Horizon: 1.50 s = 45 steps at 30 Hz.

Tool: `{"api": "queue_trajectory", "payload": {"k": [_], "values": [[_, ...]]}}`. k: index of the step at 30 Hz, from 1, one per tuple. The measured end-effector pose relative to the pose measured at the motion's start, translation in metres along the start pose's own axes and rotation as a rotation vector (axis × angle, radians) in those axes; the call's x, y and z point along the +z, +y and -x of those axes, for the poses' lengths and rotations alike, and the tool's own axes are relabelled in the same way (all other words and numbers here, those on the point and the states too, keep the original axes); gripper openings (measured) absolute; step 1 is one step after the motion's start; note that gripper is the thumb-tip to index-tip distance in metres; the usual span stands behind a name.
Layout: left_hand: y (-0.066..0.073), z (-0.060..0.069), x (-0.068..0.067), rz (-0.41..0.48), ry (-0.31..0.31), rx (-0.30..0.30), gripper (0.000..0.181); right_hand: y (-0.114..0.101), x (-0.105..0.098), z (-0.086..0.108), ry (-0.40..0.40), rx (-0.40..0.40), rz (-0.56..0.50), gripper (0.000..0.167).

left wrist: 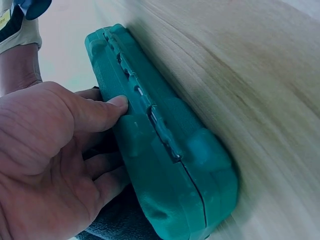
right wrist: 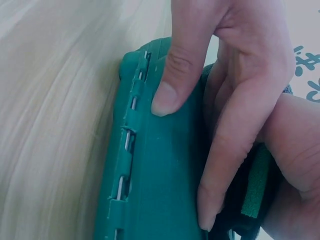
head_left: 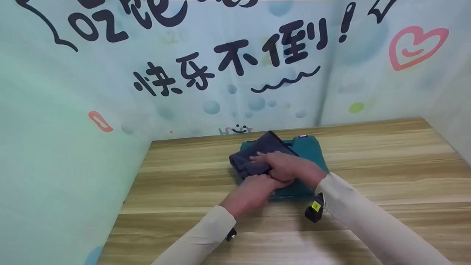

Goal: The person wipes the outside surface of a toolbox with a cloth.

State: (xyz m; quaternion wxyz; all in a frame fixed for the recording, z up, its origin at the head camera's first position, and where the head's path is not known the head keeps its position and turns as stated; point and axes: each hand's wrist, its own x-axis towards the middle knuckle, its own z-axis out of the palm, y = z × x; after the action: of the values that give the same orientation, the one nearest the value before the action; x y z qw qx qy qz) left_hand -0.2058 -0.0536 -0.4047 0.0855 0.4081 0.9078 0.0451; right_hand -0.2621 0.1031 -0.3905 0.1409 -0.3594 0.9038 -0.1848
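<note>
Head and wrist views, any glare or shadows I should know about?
Head: pale glare on the tabletop between the sleeves, soft shadow beneath the right one; left wrist: the cloth sits in deep shade; right wrist: the metal pins glint along the green case.

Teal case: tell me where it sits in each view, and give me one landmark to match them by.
Head: just right of centre, below mid-height, the teal case lies partly under the gray cloth.
Left wrist: around the centre, slanting from upper left to lower right.
Right wrist: left of centre, running down out of the bottom edge.
Shared landmark: the wood-grain tabletop, at right in left wrist, left in right wrist.
</note>
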Motion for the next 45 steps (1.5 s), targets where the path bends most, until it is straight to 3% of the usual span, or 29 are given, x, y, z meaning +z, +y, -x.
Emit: {"api": "queue_trajectory", "payload": {"k": [12, 19, 25, 32, 35, 41, 45], "values": [[0.002, 0.0, 0.0, 0.006, -0.038, -0.079, 0.043, 0.007, 0.0, 0.007, 0.008, -0.052, -0.088, 0.067], [0.002, -0.002, 0.001, 0.006, -0.028, -0.059, 0.036, 0.015, 0.005, 0.013, 0.048, -0.1, -0.147, 0.06], [-0.004, 0.003, 0.002, 0.077, -0.013, -0.012, 0.04, 0.018, 0.008, 0.013, 0.071, -0.134, -0.158, 0.063], [-0.025, 0.015, -0.001, 0.233, -0.042, 0.091, 0.05, 0.017, 0.009, 0.012, 0.056, -0.089, -0.162, 0.066], [-0.036, 0.022, -0.006, 0.287, -0.056, 0.104, 0.05, 0.017, 0.009, 0.013, 0.055, -0.085, -0.17, 0.066], [-0.059, 0.037, -0.023, 0.398, -0.035, 0.047, 0.034, 0.017, 0.009, 0.013, 0.051, -0.067, -0.179, 0.064], [-0.074, 0.043, -0.031, 0.476, 0.062, -0.036, 0.015, 0.018, 0.009, 0.013, 0.051, -0.059, -0.166, 0.064]]}}
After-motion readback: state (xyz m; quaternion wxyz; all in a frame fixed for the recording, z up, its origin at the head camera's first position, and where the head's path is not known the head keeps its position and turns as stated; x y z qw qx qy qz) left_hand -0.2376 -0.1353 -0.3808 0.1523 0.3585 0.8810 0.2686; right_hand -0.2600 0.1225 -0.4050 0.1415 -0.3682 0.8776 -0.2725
